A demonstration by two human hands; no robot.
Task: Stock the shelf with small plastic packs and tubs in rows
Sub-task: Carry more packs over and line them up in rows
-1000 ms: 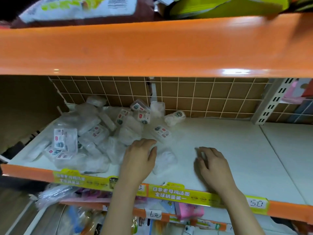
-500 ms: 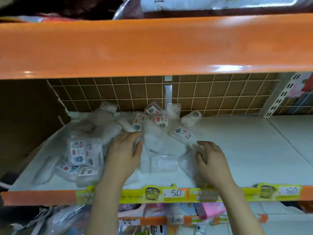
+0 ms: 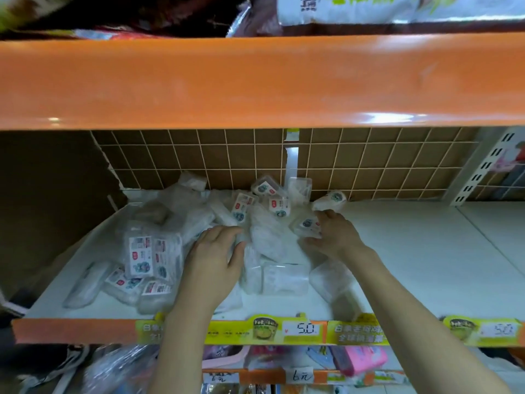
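Head view, near to far.

Front edge: orange shelf lip with yellow price strip; two "5.0" tags legible.

Shelf deck, white: bare on the right half, goods on the left half only.

Goods: loose heap of small plastic packs and tubs, unsorted, no row yet formed. Exact count not possible, as wrappers overlap and blur. At least three clear tubs lie nearest the lip, between the forearms; roughly nine labelled packs are distinguishable in the heap; one roundish pack lies at its right edge, by the back grid.

Left hand: one, palm down on the heap, fingers together and lightly bent over the packs; whether it grips one, cannot tell.

Right hand: one, fingers curled on a small labelled tub at the heap's right side, apparently pinching it.

Back: brown wire grid, one white upright.

Step judged in hand: sorting, drawing items out of the heap. Next move likely calls for lifting the pinched tub clear and standing it on the bare deck to start a row.
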